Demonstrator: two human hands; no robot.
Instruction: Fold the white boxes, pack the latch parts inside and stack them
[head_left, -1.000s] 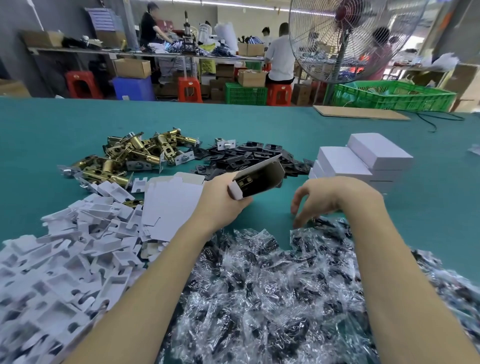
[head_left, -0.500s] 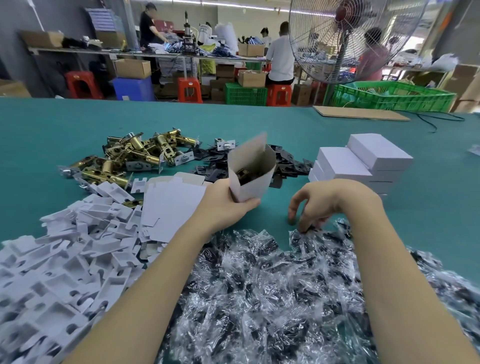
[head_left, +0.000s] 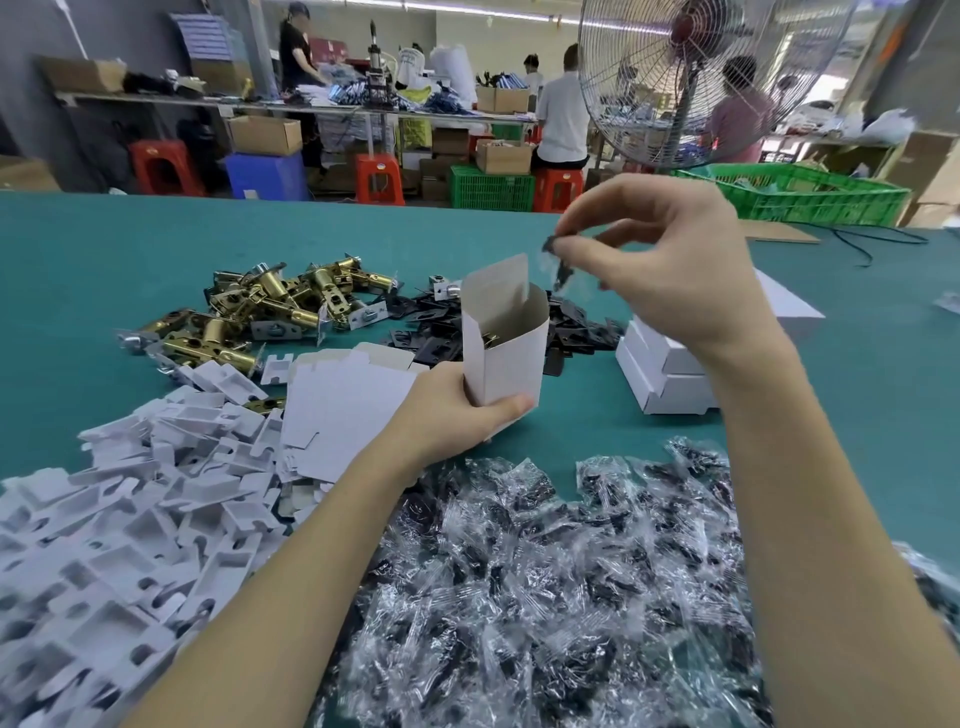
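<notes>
My left hand (head_left: 457, 410) grips the bottom of an upright white box (head_left: 506, 343) whose top flap stands open; a brass part shows inside. My right hand (head_left: 670, 260) is raised above and right of the box mouth and pinches a small clear bag of black screws (head_left: 558, 260). A heap of the same clear bags (head_left: 545, 582) lies in front of me. Brass latch bodies (head_left: 260, 306) and black plates (head_left: 431, 338) lie behind the box. Closed white boxes (head_left: 670, 374) are stacked at the right, partly hidden by my right arm.
Flat unfolded box blanks (head_left: 343, 405) lie left of my left hand, beside a large pile of white card inserts (head_left: 119, 525). The green table (head_left: 104, 249) runs far back. A standing fan (head_left: 691, 78), a green crate (head_left: 800, 197) and people at benches are beyond it.
My right hand rose from the bag heap with one screw bag to above the box. My left hand turned the box from lying sideways to upright with its mouth up.
</notes>
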